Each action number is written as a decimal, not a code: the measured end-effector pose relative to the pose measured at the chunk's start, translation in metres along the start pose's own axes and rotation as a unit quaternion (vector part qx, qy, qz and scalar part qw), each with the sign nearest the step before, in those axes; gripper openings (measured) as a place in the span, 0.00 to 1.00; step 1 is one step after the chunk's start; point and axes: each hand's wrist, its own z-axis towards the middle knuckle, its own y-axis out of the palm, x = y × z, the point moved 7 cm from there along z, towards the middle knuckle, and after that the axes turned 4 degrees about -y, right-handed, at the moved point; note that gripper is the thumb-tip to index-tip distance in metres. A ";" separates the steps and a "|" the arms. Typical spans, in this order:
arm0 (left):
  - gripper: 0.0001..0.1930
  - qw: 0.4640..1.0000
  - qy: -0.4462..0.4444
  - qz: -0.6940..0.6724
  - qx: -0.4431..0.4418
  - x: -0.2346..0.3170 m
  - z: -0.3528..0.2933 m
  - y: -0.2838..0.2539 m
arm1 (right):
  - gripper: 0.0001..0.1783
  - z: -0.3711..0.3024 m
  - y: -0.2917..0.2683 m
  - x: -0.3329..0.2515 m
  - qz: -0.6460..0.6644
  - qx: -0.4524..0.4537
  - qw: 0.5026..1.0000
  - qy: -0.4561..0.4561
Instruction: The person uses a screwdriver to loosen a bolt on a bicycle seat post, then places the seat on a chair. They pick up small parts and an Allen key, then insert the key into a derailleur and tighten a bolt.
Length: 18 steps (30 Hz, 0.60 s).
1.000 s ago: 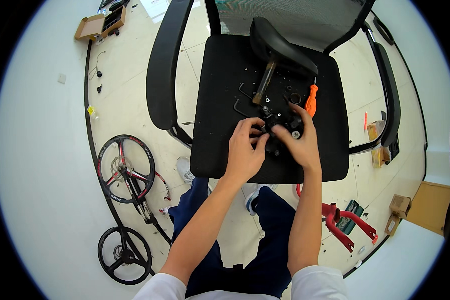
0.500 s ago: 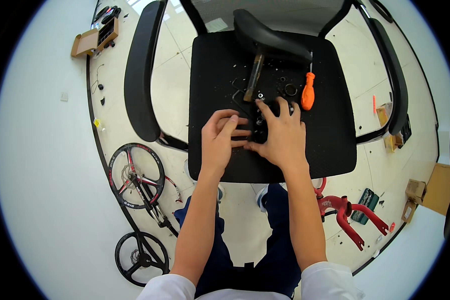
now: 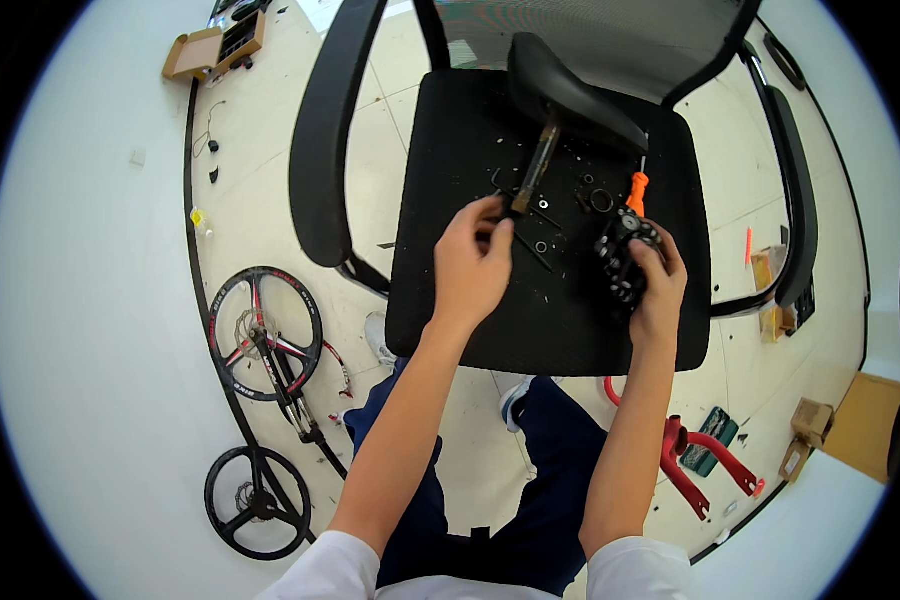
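My right hand (image 3: 660,285) is closed around a black metal part with silver bolts (image 3: 625,250), held above the right half of the chair seat (image 3: 580,335). Its exact kind is unclear. My left hand (image 3: 475,260) has its fingers closed at the bent end of a black hex key (image 3: 536,252), whose long arm slants out past the thumb. A second hex key (image 3: 497,178) lies just beyond those fingers. Close to the left fingertips is the worn post (image 3: 538,168) of a black bicycle saddle (image 3: 575,95). A screwdriver with an orange handle (image 3: 638,192) lies beyond my right hand.
Small washers (image 3: 541,247) and a dark ring (image 3: 601,201) lie loose on the seat. Armrests (image 3: 320,150) flank it. Bicycle wheels (image 3: 310,320) lie at left on the floor; a red fork (image 3: 682,470) and a green case (image 3: 712,440) at lower right.
My right hand has picked up the black bolted part and moved right with it. My left hand has moved to the hex keys and closed. The head view has shifted slightly.
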 end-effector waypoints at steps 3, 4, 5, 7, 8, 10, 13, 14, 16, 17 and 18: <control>0.18 0.999 0.026 0.038 -0.027 0.013 0.011 0.026 | 0.21 -0.003 -0.001 0.008 0.096 0.013 0.993 0.061; 0.18 0.998 0.021 0.031 -0.053 0.014 0.007 0.037 | 0.21 -0.004 -0.002 0.010 0.108 0.017 0.992 0.068; 0.19 0.996 0.033 0.034 -0.075 0.018 0.000 0.050 | 0.19 -0.001 -0.001 0.007 0.083 -0.003 0.995 0.061; 0.20 0.989 0.064 0.088 -0.101 0.026 -0.014 0.066 | 0.17 0.002 0.003 -0.001 -0.127 -0.028 0.991 -0.025; 0.18 0.984 0.120 0.086 -0.095 0.028 -0.017 0.069 | 0.17 0.002 0.006 -0.004 -0.231 -0.041 0.970 -0.068; 0.16 0.984 0.134 0.083 -0.078 0.027 -0.011 0.064 | 0.18 -0.008 0.021 -0.017 -0.353 -0.037 0.921 -0.161; 0.13 0.972 0.173 0.157 -0.005 0.036 0.002 0.035 | 0.23 -0.014 0.026 -0.021 -0.441 -0.018 0.889 -0.123; 0.19 0.956 0.195 0.219 -0.018 0.035 0.009 0.029 | 0.24 -0.015 0.027 -0.025 -0.476 -0.008 0.873 -0.102; 0.25 0.925 0.193 0.326 -0.012 0.028 0.007 0.020 | 0.27 -0.016 0.028 -0.026 -0.524 -0.005 0.847 -0.094; 0.30 0.917 0.189 0.345 -0.056 0.016 0.007 0.023 | 0.28 -0.017 0.028 -0.027 -0.536 -0.009 0.837 -0.106; 0.28 0.911 0.198 0.355 -0.062 0.017 0.005 0.025 | 0.28 -0.017 0.029 -0.028 -0.547 -0.013 0.828 -0.119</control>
